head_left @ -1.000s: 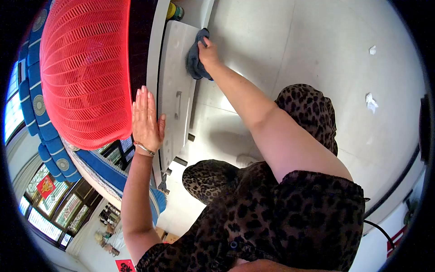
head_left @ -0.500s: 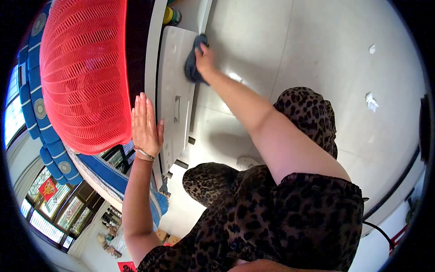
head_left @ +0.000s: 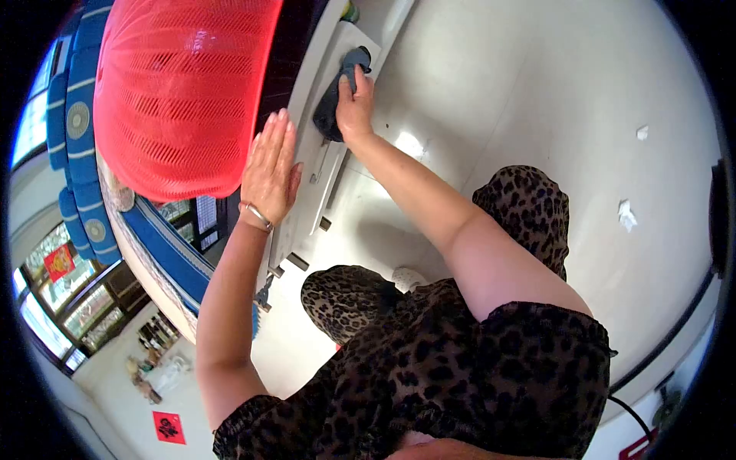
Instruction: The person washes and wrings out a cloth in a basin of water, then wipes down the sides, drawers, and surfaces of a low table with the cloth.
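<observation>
My right hand grips a dark blue-grey cloth, which lies bunched against the white drawer front of a low cabinet. A slim handle shows on the drawer front, nearer to me than the cloth. My left hand rests flat along the top edge of the cabinet, fingers stretched out and holding nothing. Close beside its fingertips stands a red mesh food cover on the dark cabinet top.
A pale tiled floor spreads to the right, with two scraps of white paper on it. My knees are close to the cabinet's short dark legs. A blue cushioned sofa stands beyond the food cover.
My view has turned slightly. My right hand has shifted the cloth from near the drawer's lower edge further onto its face. My left hand stays flat on the cabinet edge.
</observation>
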Available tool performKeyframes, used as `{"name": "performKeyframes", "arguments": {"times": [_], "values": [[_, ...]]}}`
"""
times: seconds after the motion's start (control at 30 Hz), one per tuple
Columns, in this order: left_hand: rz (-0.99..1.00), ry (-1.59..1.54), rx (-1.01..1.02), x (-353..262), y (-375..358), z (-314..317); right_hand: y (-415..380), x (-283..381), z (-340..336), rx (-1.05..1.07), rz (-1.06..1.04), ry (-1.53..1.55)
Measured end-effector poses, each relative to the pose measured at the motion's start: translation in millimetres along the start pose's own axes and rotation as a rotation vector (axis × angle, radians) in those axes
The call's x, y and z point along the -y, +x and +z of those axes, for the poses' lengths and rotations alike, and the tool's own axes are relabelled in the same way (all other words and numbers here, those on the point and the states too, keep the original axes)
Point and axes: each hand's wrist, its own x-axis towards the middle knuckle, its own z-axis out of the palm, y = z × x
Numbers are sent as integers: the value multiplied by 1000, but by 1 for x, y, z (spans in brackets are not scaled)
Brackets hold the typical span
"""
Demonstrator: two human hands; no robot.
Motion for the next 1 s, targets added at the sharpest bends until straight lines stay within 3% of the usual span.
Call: {"name": "performKeyframes", "arguments": {"times": [0.13, 0.23, 0.27, 0.37, 0.4, 0.43, 0.5, 0.57, 0.63, 0.7, 0.73, 0.83, 0.87, 0.9, 1.0], "values": [[4, -56, -33, -2, 0, -5, -32, 62, 4, 87, -245, 4], [13, -107, -66, -3, 2, -11, -44, 84, -5, 144, -94, 89], [17, -125, -77, -2, 2, -11, -51, 75, -2, 147, -134, 54], [45, -159, -124, 4, -3, -6, -86, 42, 11, 347, 309, 876], [54, -166, -140, 4, -4, -5, -105, 40, 13, 379, 331, 944], [62, -174, -157, 5, -3, -4, -115, 46, 6, 606, 251, 924], [30, -151, -213, 3, -1, 9, -132, 24, 6, 628, 61, 642], [-16, -116, -261, -4, -3, 14, -112, 4, -12, 653, -357, -100], [-57, -254, -500, -47, -24, 12, -91, 22, -26, 599, -539, -244], [-220, -502, -644, -87, -54, 42, -86, 14, -25, 420, -378, -297], [-363, -609, -707, -104, -68, 60, -97, 55, -24, 518, -266, -132], [-715, -725, -875, -138, -100, 101, -137, 17, -35, 664, -496, -412], [-817, -727, -931, -144, -108, 110, -151, 15, -42, 835, -533, -488], [-882, -768, -977, -145, -113, 112, -165, 15, -43, 824, -470, -448], [-965, -944, -1017, -144, -125, 119, -157, 29, -45, 825, -616, -535]]}}
